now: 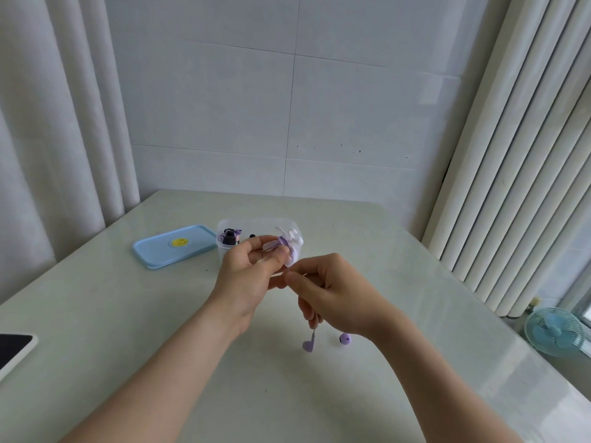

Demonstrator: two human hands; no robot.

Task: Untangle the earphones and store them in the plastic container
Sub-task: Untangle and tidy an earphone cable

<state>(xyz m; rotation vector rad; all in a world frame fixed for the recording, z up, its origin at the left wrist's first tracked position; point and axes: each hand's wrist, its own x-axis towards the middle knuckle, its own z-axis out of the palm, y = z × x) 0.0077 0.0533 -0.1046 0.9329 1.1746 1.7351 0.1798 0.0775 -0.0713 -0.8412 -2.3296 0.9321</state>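
Purple earphones (282,243) were held above the table (96,314), between both hands and just in front of the plastic container (243,221). The left hand (249,270) gripped a coiled bundle of the purple cord, with thumb and curled fingers pinching it together with a small white piece (290,260) whose kind could not be told. The right hand (335,292) sat just beside it and a little nearer the camera. Its fingers were curled, and its thumb and forefinger pinched the cord close to the left fingertips. A short length of cord hung from under the right hand and ended in a purple earbud (309,345). A second earbud (345,338) showed near it, below the right wrist. Whether either one touched the table could not be told.

The clear container stood lidless on the table behind the left hand, which partly hid it. A small dark and purple item (229,238) lay at its left end and white pieces (289,234) at its right end. A blue lid (160,254) with a round yellow sticker (179,242) lay flat on the table at the container's left side. A dark-screened device (12,348) with a pale border showed at the left edge of the view. A small blue fan (555,330) stood beyond the table's right side. Pale curtains hung at both sides, with a tiled wall between them.
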